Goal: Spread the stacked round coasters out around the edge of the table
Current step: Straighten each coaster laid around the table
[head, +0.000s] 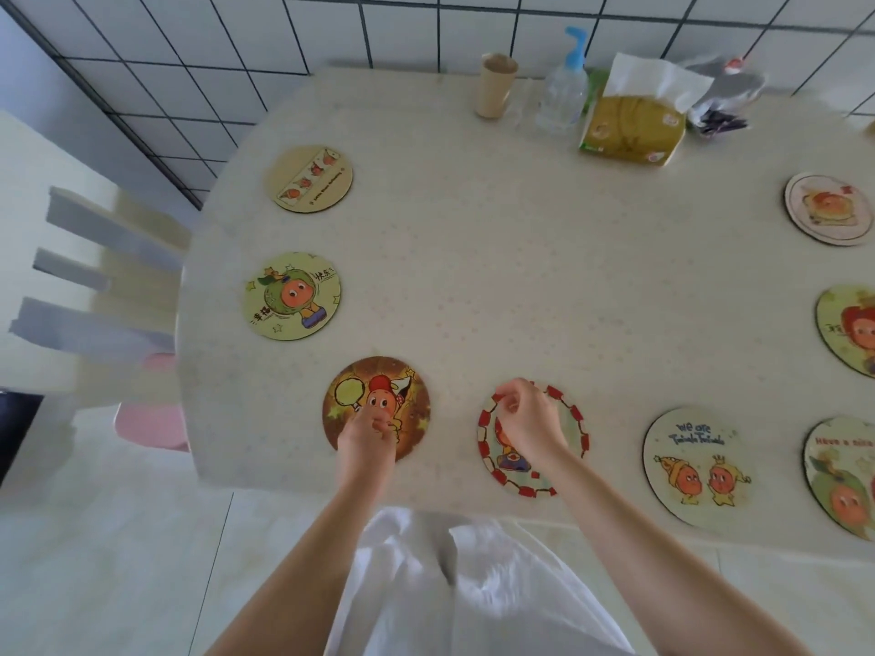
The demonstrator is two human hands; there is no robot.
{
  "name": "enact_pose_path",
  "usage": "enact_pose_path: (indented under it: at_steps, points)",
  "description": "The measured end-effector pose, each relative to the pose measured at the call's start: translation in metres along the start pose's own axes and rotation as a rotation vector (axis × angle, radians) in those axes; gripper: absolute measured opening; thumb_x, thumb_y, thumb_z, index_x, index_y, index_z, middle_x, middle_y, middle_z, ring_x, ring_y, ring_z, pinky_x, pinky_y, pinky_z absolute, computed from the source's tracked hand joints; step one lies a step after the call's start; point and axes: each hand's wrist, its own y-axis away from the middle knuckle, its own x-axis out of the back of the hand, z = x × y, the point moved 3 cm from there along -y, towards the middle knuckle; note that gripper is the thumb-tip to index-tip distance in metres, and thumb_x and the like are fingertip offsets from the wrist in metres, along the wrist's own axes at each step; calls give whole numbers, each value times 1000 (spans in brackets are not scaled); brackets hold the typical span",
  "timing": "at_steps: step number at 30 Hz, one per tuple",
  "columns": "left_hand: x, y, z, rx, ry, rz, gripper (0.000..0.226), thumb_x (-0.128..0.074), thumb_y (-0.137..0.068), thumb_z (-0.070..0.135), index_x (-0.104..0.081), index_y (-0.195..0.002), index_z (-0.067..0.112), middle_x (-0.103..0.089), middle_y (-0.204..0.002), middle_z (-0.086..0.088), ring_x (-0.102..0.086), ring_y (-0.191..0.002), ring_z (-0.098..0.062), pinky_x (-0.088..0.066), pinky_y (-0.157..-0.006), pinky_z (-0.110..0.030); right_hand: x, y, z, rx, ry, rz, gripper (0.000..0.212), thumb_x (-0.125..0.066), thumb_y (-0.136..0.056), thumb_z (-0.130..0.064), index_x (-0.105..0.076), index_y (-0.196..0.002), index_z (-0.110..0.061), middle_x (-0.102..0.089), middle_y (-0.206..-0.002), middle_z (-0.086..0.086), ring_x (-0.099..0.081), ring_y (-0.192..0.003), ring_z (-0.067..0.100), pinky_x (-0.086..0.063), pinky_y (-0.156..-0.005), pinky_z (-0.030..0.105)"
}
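Cream speckled surface (521, 286) carries round coasters spread along its left, near and right edges. The left hand (367, 430) rests curled on the brown coaster (376, 404); the right hand (528, 419), fingers pinched together, sits over the red-checked coaster (532, 442).

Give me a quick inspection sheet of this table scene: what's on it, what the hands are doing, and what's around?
Surface: pale speckled table, rounded at its left end.
Job's things: eight round cartoon coasters along the edges; no stack seen. Three on the left, e.g. green coaster; three near, four counting the cut-off corner one.
Clutter: beige cup, pump bottle, tissue pack, crumpled bag, at the far edge.
Hands: left hand over the orange coaster; right hand over the red-bordered coaster; grip unclear.
Cables: nothing seen.
Surroundings: white tiled wall, slatted chair, pink stool.
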Motion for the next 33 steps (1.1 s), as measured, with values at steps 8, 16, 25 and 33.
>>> enact_pose_path:
  at_steps: [8, 16, 25, 33]
  points:
    - [41, -29, -41, 190, 81, 100, 33, -58, -83, 1, -53, -114, 11, -54, -115, -14, -46, -111, -34, -43, -94, -48, -67, 5, -42, -87, -44, -144, 33, -52, -93, -13, -59, -125, -8, -64, -124, 9, -61, -112, 26, -50, -97, 35]
    - [50, -58, -52, 327, 308, -10, 37, -59, -80, -3, -53, -114, 9, -62, -104, -10, -60, -97, -30, -53, -87, -44, -86, 8, -52, -224, -98, -36, 31, -51, -91, -4, -66, -117, -3, -70, -112, 14, -68, -97, 31, -58, -86, 42]
    - [63, -74, -65, 258, 402, -107, 14, -62, -84, 0, -62, -84, 14, -64, -82, -11, -56, -67, -28, -52, -66, -41, -99, 19, -55, -323, -225, 13, 14, -63, -90, -13, -63, -104, -14, -64, -84, -2, -70, -76, 19, -62, -75, 39]
    - [80, -75, -82, 259, 458, -142, 13, -60, -86, -4, -61, -83, 9, -59, -77, -7, -54, -70, -27, -50, -63, -36, -120, 30, -58, -386, -346, 3, 10, -60, -92, -12, -61, -102, -12, -65, -99, 9, -69, -91, 25, -62, -72, 37]
